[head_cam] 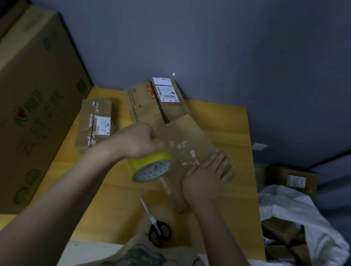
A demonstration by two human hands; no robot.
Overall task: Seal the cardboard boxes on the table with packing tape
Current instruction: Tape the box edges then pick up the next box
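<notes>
Nearest me, one pair of black-handled scissors (158,225) lay on the yellow worktop (229,123), blades pointing away. Just beyond them my two hands worked over a box (183,134). My left hand (138,141) had its fingers curled round the one yellow tape roll (150,167), holding it tilted at the box's near-left edge. My right hand (206,177) lay flat on the box's right side, fingers straight and pressing down. The roll sat between my hands, close to the right one. White scraps (186,153) clung to the box top between them.

I counted three boxes on the worktop: the one under my hands, a small box (94,124) just left of it bearing a white label, and a labelled box (152,98) touching the first from behind, against the wall.

To the right, off the worktop, a white bag (296,211) stood open with several small brown parcels (283,234) inside; their number I could not tell. Beyond it sat another labelled carton (292,178). At far left one big printed carton (23,107) stood beside the worktop.
</notes>
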